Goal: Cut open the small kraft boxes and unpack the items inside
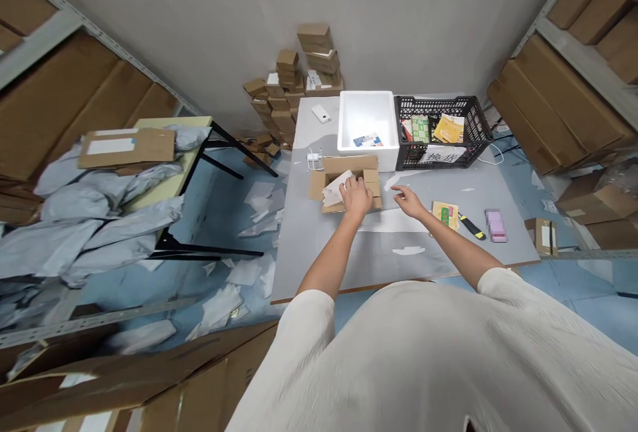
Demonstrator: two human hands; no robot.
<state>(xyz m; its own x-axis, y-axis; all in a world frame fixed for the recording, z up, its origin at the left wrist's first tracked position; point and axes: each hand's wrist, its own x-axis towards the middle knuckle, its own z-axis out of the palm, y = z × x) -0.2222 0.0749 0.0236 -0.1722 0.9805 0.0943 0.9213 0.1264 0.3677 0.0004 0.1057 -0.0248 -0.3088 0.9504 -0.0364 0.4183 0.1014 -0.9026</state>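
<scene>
A small open cardboard box [316, 186] stands on the grey table with its flaps spread. Inside it lies a white sheet of paper [333, 190], tilted against one side. My left hand [357, 198] reaches down into the box, fingers bent over the paper's right edge; what lies beneath the hand is hidden. To the right of the box, my right hand [409, 203] hovers apart from it over the table, fingers partly stretched and holding nothing. By my right forearm are a yellowish packet [445, 214] with a green label and a black-and-yellow utility knife [471, 226].
Behind the box stand a white foam bin [369, 113] with a card inside and a black crate [443, 156] of packets. A white phone [321, 113] and a blurred pink-purple pack [496, 225] lie on the grey table [299, 252]. Grey parcels [109, 216] cover a side table.
</scene>
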